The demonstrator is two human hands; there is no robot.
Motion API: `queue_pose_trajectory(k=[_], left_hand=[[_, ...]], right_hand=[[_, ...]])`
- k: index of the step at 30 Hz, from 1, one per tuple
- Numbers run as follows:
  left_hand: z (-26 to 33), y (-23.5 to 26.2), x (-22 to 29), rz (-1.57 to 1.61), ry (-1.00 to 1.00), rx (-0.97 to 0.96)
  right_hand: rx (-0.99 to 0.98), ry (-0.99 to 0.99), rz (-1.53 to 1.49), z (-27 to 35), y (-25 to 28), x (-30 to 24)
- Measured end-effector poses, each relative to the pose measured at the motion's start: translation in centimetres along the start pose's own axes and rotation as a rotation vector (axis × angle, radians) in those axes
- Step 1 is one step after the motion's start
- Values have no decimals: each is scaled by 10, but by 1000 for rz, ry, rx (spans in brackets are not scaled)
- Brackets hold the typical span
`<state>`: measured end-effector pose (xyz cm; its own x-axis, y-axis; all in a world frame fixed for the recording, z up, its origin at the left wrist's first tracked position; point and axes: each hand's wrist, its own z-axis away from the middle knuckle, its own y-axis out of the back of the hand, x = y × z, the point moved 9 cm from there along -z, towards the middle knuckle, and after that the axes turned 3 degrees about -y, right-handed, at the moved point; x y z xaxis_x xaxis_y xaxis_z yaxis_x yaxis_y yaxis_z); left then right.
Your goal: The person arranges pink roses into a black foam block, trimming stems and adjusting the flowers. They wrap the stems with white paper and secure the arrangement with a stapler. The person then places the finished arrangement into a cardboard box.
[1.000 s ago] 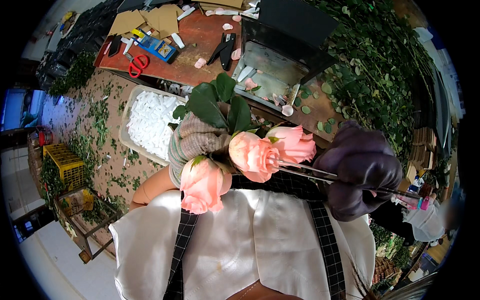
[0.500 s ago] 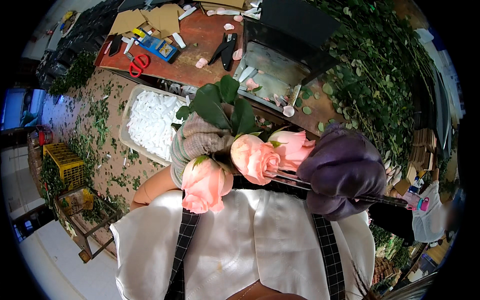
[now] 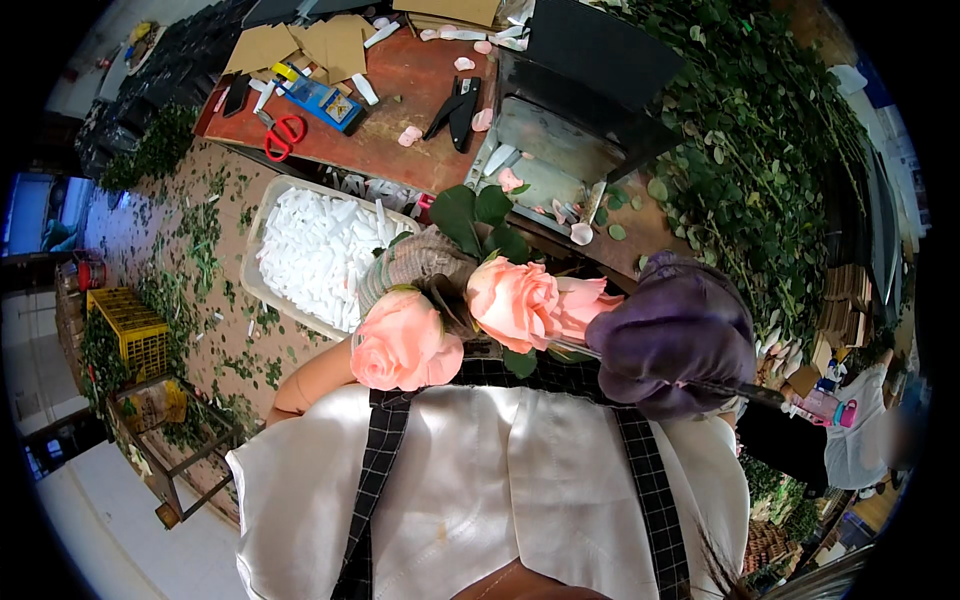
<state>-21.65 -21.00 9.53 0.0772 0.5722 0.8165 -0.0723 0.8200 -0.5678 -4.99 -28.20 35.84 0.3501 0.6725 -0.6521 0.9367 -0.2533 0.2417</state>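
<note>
Both gloved: left hand (image 3: 415,268) & right hand (image 3: 672,335) fisted.

Flat brown cardboard pieces (image 3: 320,42) at worktop (image 3: 400,110) far edge; blue-yellow rectangular package (image 3: 320,100) beside red scissors (image 3: 283,133).

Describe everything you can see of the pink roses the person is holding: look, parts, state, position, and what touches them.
The pink roses are three salmon-pink blooms, petals layered and part open, looking fresh. One sits lower left, two side by side in the middle. Dark green leaves rise behind them. They are held close to the chest, above the white apron. The left hand, in a grey knit glove, grips them from behind; the right hand, in a purple glove, holds a thin stem at the right bloom.
</note>
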Motion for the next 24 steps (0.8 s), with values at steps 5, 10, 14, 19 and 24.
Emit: queue_pose_trajectory(k=[5,10,14,19,24], left_hand=[[3,6,-3,-13,8,-10],[5,11,0,-23,21,-28],[9,16,1,-28,34,-45],[14,27,0,-15,33,-29],[23,47,-5,30,17,38]], right_hand=[[-19,16,17,-5,-7,1],[-20,10,45,-14,-12,10],[-18,-7,60,-21,-15,15],[-4,-35,89,-25,-20,26],[-57,-116,98,-24,-10,36]])
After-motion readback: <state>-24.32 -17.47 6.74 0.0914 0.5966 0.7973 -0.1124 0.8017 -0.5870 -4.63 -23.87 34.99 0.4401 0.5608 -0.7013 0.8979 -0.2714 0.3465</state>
